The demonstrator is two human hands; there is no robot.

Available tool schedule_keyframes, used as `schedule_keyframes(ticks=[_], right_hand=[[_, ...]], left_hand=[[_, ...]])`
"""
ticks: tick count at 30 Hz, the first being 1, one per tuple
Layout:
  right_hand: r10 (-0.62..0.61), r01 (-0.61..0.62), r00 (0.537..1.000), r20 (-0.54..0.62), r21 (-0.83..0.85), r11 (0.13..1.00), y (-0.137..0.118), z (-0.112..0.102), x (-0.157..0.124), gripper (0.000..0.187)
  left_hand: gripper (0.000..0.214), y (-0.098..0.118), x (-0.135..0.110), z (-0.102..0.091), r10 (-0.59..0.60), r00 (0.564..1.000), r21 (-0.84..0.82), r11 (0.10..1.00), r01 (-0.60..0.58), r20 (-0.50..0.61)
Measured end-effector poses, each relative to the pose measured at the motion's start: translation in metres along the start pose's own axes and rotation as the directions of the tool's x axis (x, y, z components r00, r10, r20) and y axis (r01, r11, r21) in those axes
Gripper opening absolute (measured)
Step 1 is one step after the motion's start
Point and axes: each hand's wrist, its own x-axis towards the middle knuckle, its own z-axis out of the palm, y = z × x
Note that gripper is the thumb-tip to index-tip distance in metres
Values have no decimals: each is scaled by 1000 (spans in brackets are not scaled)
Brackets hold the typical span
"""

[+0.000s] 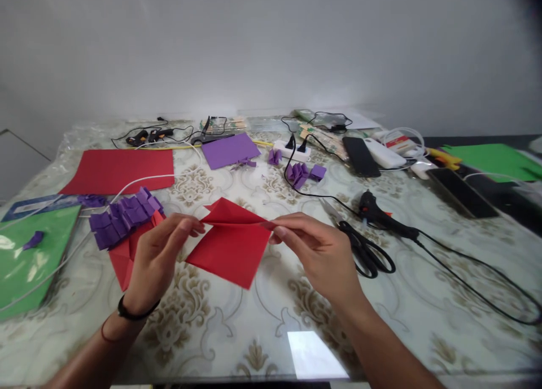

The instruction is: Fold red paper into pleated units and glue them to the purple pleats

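Note:
Between my two hands hangs a sheet of red paper (232, 250), creased across its upper part, with a pointed flap standing above the fold. My left hand (163, 250) pinches its left corner between thumb and fingers. On the opposite side, my right hand (315, 253) grips the right corner the same way. Close behind my left hand lies a row of folded purple paper pieces (125, 217), partly over another folded red paper (122, 262). Black-handled scissors (366, 250) rest just beyond my right hand, beside a black glue gun (385, 217).
Red sheets (127, 169) and a purple sheet (231, 150) lie farther back. A white power strip (292, 150) has two black plugs in it. Phones (362, 156) and cables are at the right. Green paper in a clear bag (38, 259) lies at the left.

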Motion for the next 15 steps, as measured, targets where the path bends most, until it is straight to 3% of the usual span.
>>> schedule_keyframes(ticks=[2, 5, 8, 11, 13, 15], right_hand=[[-35, 35, 999, -2, -10, 999, 0, 0, 0, 11], [-80, 79, 997, -17, -44, 996, 1, 1, -1, 11], [-89, 87, 996, -16, -57, 995, 3, 1, -1, 10], [-74, 74, 997, -9, -47, 996, 4, 2, -3, 10], [-80, 80, 997, 7, -31, 996, 3, 2, -4, 11], [-109, 110, 993, 34, -24, 994, 2, 4, -5, 14]], left_hand=[[27, 1, -1, 3, -60, 996, -14, 998, 61, 58], [25, 0, -2, 6, -84, 996, -138, 986, 89, 39], [25, -5, -3, 6, -58, 996, -230, 970, 73, 75], [42, -8, -5, 5, 28, 988, -307, 951, 20, 152], [50, -6, -7, 5, 67, 981, -249, 968, -19, 184], [40, -3, -9, 7, 89, 971, -105, 992, -67, 222]])
